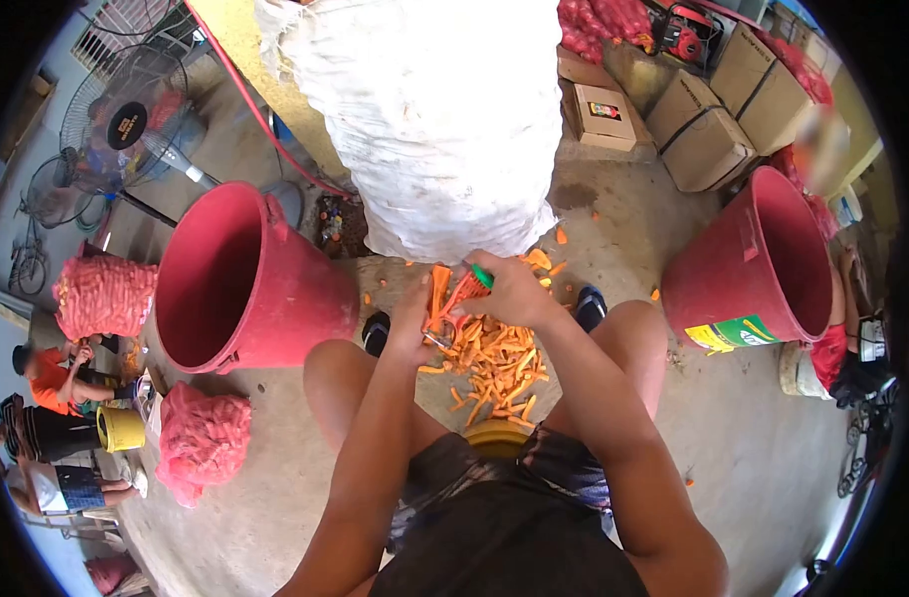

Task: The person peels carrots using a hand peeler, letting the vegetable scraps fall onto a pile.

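My left hand [410, 316] is closed around an orange carrot [440, 285], which points away from me. Close beside it, my right hand [514, 295] grips a peeler [466, 290] with a red handle and a green end; its metal part shows near the carrot's lower end. The fingers partly hide both things. Below my hands, between my legs, lies a pile of orange carrot pieces [496, 368]. A large white sack [439, 119] stands right in front of my hands.
A red bin [310, 298] stands at left, another red bin [703, 279] at right. Red mesh sacks [203, 438] and a fan [126, 124] are at left. Cardboard boxes [698, 129] stand at back right. Several people sit or stand at far left; another is at far right.
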